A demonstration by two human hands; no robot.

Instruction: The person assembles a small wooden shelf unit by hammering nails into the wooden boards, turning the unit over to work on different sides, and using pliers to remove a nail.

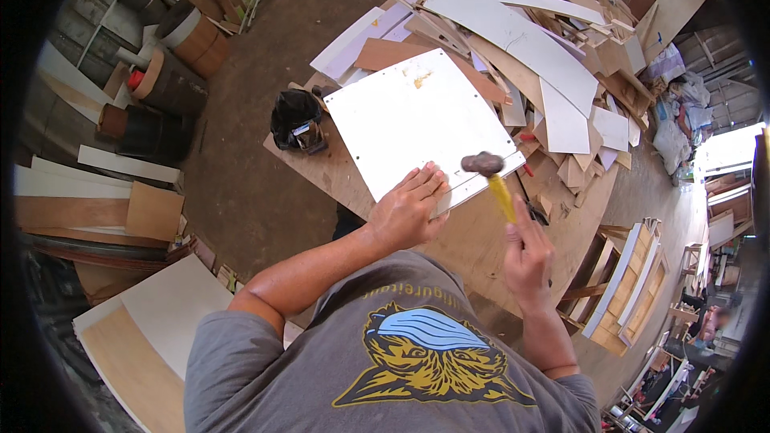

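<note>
A white square panel (401,112) with dark dots along its edges lies on a plywood work table (561,244). My left hand (411,207) rests on the panel's near part with fingers stretched out flat. My right hand (525,256) grips a hammer (501,188) by its yellow handle, its dark head raised over the panel's right part. A black bag (289,112) with something inside sits left of the panel. A red-handled tool lies partly hidden at the panel's right edge.
A jumbled pile of board offcuts (521,32) covers the table's far part. Barrels (168,124) and stacked sheets (144,321) line the left. A wooden frame (630,281) stands on the right. Farther right, a blurred person (710,317) is among clutter.
</note>
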